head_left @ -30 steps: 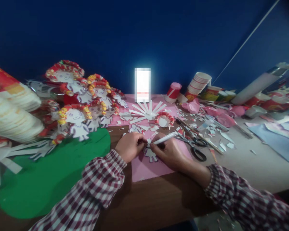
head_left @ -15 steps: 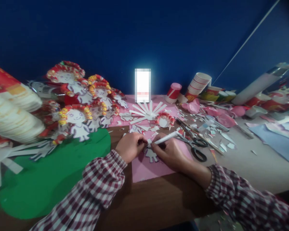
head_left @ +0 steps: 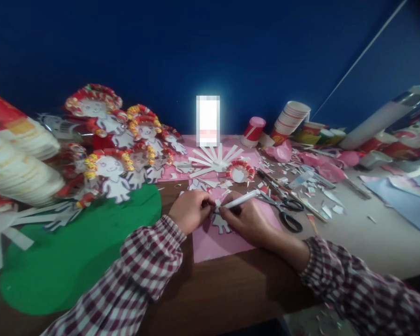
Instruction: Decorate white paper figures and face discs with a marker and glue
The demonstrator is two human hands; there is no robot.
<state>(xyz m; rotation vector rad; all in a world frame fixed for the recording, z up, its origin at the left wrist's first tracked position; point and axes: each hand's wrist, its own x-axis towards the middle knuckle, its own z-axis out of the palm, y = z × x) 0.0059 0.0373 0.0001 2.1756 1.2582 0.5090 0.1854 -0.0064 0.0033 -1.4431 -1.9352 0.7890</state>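
Observation:
A small white paper doll cutout [head_left: 223, 224] with a dark drawn outline is over a pink paper sheet [head_left: 213, 249]. At its upper left, my left hand [head_left: 192, 211] is closed, thumb and fingertips pinching the cutout's edge. From the other side, my right hand [head_left: 251, 220] is closed around a white pen [head_left: 241, 199], whose back end slants up to the right. The pen's tip is hidden by the fingers, close to the cutout. Both hands partly cover the doll's upper part.
Black-handled scissors [head_left: 290, 221] lie right of my right hand among paper scraps [head_left: 327, 212]. Finished paper dolls [head_left: 114, 175] stand behind a green sheet [head_left: 80, 261]. Paper cup stacks [head_left: 290, 119] stand at the back; a white paper-strip fan [head_left: 215, 161] lies ahead.
The camera view has tilted very slightly, so most things appear a little higher. Both hands keep the same hold, with hardly any movement.

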